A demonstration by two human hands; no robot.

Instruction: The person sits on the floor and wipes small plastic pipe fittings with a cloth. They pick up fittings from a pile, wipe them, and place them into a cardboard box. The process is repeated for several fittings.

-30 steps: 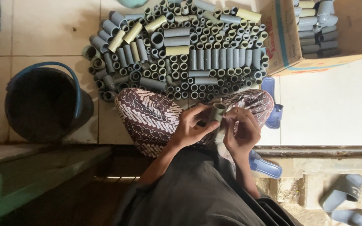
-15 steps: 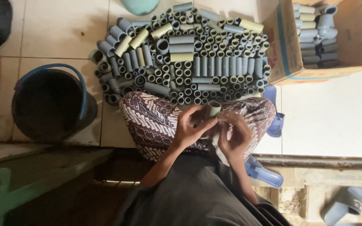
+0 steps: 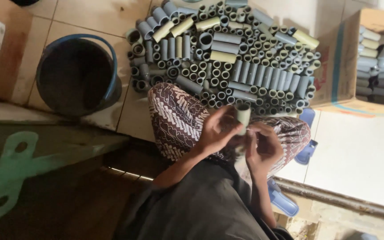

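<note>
Two hands: you are working at frame centre, over your patterned lap.
Left hand (image 3: 216,133): closing round the short pipe piece (image 3: 243,114), keeping it upright.
Right hand (image 3: 263,149): fingers curling at its lower end; contents unclear.
Pipe pile (image 3: 227,58): lying above, apart.

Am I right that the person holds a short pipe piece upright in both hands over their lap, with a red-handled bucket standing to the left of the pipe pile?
Not quite: the head view shows the bucket handle is blue, not red. The rest holds: left hand and right hand hold the pipe piece.
</note>
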